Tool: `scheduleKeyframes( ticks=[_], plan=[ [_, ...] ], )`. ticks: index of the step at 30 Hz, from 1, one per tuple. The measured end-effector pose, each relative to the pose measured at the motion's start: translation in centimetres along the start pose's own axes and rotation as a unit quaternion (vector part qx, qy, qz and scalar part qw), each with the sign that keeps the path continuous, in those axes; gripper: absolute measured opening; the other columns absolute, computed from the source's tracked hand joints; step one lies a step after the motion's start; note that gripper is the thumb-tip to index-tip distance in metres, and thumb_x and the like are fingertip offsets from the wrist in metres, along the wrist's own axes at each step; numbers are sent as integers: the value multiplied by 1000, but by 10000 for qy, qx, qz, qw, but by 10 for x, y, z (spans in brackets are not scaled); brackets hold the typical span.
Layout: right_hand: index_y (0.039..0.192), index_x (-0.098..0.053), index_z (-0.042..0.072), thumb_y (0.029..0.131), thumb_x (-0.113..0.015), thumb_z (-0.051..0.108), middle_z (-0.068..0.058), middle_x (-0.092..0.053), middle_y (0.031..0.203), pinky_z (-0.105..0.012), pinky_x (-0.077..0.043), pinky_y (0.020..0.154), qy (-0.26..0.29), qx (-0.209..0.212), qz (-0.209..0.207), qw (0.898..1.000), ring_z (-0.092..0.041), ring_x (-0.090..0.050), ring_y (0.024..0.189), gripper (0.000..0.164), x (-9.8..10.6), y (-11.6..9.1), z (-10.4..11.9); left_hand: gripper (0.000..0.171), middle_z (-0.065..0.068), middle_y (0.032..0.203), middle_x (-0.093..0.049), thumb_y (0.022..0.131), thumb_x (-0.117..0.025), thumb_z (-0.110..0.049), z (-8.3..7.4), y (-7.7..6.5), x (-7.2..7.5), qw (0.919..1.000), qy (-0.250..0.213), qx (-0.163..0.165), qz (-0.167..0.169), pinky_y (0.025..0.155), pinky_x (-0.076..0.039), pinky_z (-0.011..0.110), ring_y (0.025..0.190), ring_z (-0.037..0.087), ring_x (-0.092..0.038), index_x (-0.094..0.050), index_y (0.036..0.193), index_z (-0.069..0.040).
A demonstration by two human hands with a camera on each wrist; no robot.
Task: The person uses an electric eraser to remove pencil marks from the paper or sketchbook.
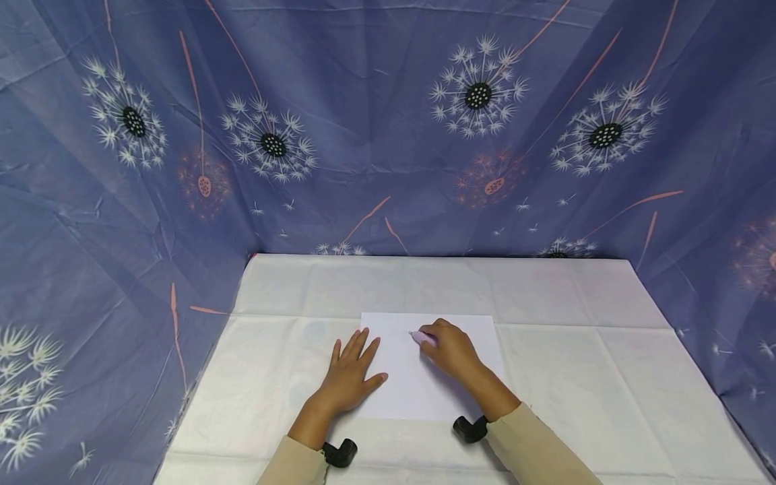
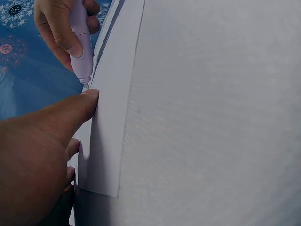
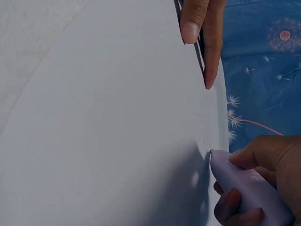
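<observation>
A white sheet of paper (image 1: 418, 397) lies on the white-covered table. My left hand (image 1: 347, 378) rests on its left side, palm down with the fingers spread. Over the upper right part of the sheet, my right hand (image 1: 453, 349) grips a lilac correction pen (image 1: 422, 337), its tip pointing left. The thick body of this pen (image 3: 249, 188) lies between thumb and curled fingers in the right wrist view, with the tip at the paper and faint marks beside it. From the left wrist, the pen (image 2: 83, 52) shows a narrow metal tip, partly hidden behind my left thumb (image 2: 80, 108).
The white tablecloth (image 1: 582, 397) has fold creases and extends around the paper. Blue fabric with dandelion prints (image 1: 376, 135) hangs behind the table and along its sides. A black wrist-worn device (image 1: 341, 453) sits at the left cuff, another device (image 1: 470, 429) at the right.
</observation>
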State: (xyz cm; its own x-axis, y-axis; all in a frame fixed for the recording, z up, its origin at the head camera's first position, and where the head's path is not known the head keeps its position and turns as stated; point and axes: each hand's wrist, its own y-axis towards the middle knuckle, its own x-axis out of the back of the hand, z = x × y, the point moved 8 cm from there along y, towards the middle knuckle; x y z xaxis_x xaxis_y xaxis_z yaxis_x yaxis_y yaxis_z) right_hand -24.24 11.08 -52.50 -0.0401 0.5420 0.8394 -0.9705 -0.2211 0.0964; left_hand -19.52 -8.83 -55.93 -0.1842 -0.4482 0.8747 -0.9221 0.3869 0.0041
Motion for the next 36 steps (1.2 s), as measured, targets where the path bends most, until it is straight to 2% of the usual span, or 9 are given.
scheduleKeyframes(
  ticks=[11, 22, 36],
  plan=[
    [108, -79, 10, 88, -76, 18, -3, -71, 94, -38, -53, 74, -15, -8, -29, 10000, -17, -65, 81, 22, -1, 0, 1, 71, 18, 167, -26, 98, -60, -46, 1, 0, -2, 10000, 6, 6, 2, 123, -9, 67, 157, 38, -18, -40, 156, -10],
    [109, -79, 12, 88, -75, 17, -3, -71, 96, -36, -52, 74, -36, -118, 49, 9999, -16, -64, 80, 23, -4, 1, -2, 72, 18, 167, -25, 98, -59, -48, 4, 0, -5, 10000, -8, 33, 17, 123, -8, 66, 157, 37, -17, -39, 156, -11],
    [108, -79, 11, 87, -75, 17, -4, -71, 96, -37, -53, 74, -64, 25, 10, 10000, -18, -66, 82, 22, -4, 1, 0, 72, 18, 167, -25, 99, -59, -47, 3, 1, -4, 10000, 42, 21, 35, 123, -9, 66, 157, 37, -17, -39, 156, -11]
  ],
)
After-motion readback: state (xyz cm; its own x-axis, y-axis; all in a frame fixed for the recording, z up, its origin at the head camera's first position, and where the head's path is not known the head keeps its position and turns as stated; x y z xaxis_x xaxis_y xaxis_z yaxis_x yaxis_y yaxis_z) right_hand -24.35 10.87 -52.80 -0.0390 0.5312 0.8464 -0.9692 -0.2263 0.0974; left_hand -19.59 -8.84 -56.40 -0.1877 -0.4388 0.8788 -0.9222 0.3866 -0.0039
